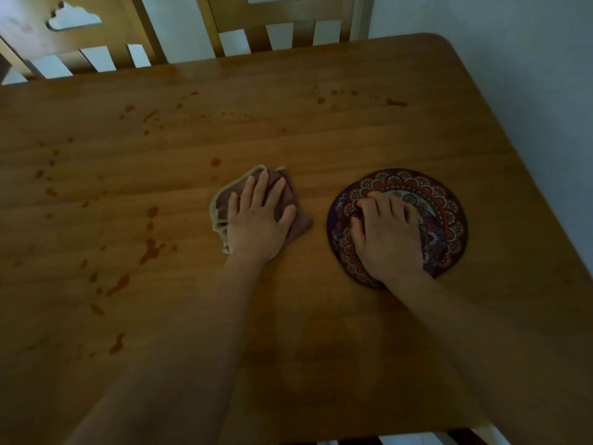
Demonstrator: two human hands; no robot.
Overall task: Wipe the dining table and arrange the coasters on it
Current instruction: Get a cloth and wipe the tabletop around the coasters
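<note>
Two hands on table [321, 139]: left hand [256, 226] flat on cloth [301, 220], right hand [385, 236] fingers curled on coasters [449, 220] near right edge; stains [150, 248] left.

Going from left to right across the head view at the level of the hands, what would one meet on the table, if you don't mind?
Reddish stains → folded cloth → left hand → right hand → stacked patterned coasters.

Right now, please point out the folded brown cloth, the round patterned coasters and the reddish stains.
folded brown cloth [224, 203]: head view, bare left part beside the fingers.
round patterned coasters [446, 213]: head view, right rim of the stack.
reddish stains [150, 250]: head view, large splash left of the cloth.
</note>
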